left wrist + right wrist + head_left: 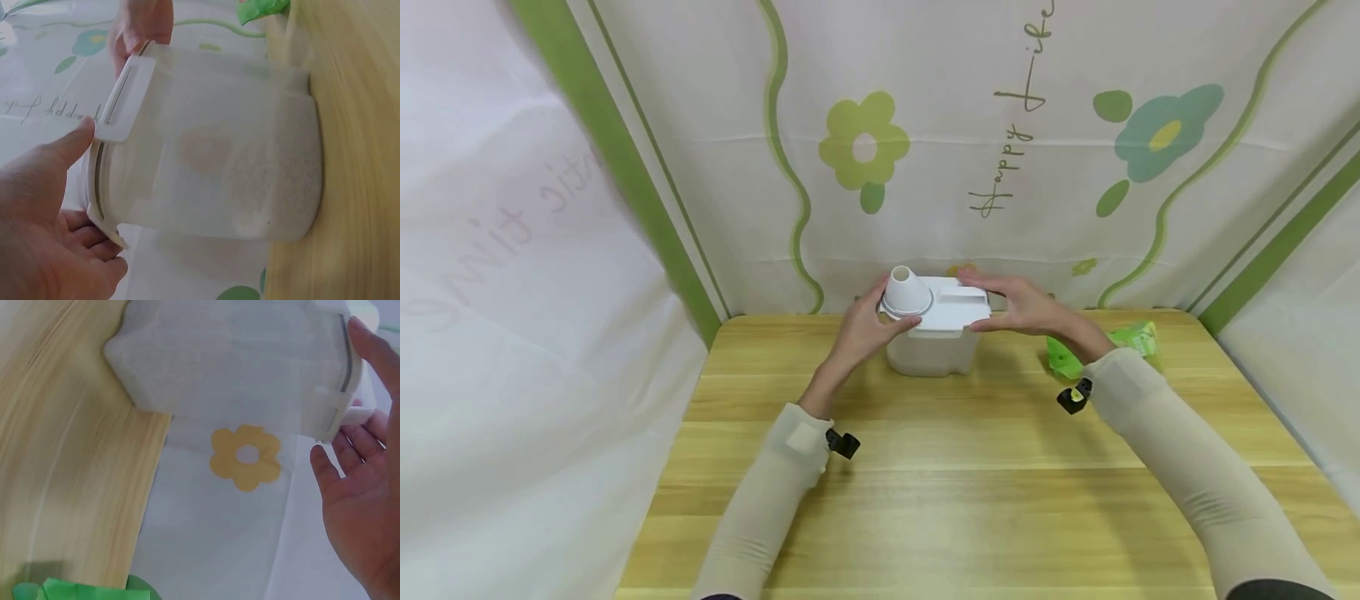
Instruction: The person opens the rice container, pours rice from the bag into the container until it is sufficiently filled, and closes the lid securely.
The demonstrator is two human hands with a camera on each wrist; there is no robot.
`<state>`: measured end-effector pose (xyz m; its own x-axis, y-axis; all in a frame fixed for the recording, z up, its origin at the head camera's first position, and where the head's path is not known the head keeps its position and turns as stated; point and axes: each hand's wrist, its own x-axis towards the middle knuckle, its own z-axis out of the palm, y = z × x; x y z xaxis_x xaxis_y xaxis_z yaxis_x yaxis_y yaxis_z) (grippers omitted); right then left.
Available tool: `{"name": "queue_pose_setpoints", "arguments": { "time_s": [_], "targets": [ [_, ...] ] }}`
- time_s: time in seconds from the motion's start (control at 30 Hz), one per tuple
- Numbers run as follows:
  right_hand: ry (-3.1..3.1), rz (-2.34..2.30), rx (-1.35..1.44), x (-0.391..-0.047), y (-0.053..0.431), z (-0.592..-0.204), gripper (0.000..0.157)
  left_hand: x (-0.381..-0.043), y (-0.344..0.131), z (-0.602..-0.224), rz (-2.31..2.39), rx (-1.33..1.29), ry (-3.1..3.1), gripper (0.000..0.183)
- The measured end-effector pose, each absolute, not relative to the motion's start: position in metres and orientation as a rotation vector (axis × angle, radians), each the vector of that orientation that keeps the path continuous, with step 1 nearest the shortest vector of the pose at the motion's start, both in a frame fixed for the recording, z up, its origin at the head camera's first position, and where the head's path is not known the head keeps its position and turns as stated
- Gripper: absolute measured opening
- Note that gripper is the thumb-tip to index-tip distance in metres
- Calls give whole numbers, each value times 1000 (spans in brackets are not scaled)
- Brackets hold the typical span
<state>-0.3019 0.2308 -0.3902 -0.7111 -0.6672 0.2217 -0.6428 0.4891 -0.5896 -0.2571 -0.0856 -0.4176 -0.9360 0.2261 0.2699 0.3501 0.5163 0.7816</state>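
Observation:
A translucent storage container [931, 357] stands upright at the back of the table, with a pale, fine-grained filling [284, 169] in its lower part. On top sits its white lid [943, 315], which carries a white cone [906, 293] with an open tip at the left and a raised handle at the right. My left hand [863, 333] grips the lid's left end, thumb in front and fingers round the side. At the other end my right hand [1028, 307] holds the lid between thumb and fingers. A white clip [128, 100] runs along the lid's edge beside the left thumb.
A green plastic bag [1138, 337] lies at the back right of the wooden table [940, 500], partly behind the right forearm. Directly behind the container hangs a white curtain [700, 100] with printed flowers, and similar cloth encloses both sides.

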Motion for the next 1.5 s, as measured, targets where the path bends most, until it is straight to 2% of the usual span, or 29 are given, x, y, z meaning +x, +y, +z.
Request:
{"name": "queue_pose_setpoints", "arguments": {
  "time_s": [0.37,0.87,1.07,1.5],
  "targets": [
    [2803,-911,-1138,-294,224,-388,85,-259,-80,-419,-1443,-386,-2606,91],
    [2897,-797,-1251,-271,240,-392,81,-268,-75,-417,-1434,-285,-2610,78],
    [3019,-747,-1253,-259,230,-387,75,-271,-74,-415,-1422,-232,-2627,73],
    [3341,-536,-1314,-234,200,-391,79,-282,-68,-418,-1435,-239,-2584,61]
  ]
}}
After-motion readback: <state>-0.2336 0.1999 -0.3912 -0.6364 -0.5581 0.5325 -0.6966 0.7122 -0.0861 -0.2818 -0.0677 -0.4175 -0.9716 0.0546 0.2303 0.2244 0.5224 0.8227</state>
